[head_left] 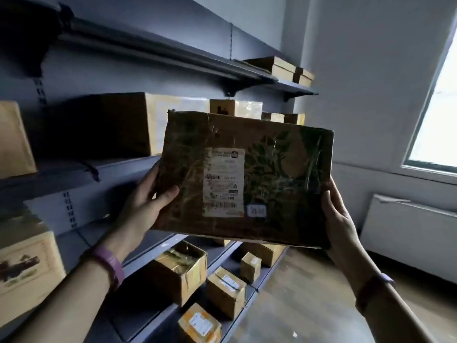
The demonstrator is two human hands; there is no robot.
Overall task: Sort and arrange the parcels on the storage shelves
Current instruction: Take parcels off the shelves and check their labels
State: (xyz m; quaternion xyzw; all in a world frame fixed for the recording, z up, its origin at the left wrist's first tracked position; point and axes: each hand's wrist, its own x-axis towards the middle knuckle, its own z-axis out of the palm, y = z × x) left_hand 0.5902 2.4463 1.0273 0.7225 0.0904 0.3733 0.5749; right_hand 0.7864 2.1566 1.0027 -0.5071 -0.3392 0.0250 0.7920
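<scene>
Both hands hold a taped parcel before shelves.

The white shipping label on the big brown box carries barcodes and small print, but the print is too blurred to read (some larger characters near its lower edge look like digits). A pale sticker just beside it bears handwriting that I cannot make out. The labels on the small parcels on the lower shelf are unreadable too.

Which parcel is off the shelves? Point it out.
The leaf-printed carton with the white label, held by left hand and right hand; the rest sit on shelves.
</scene>
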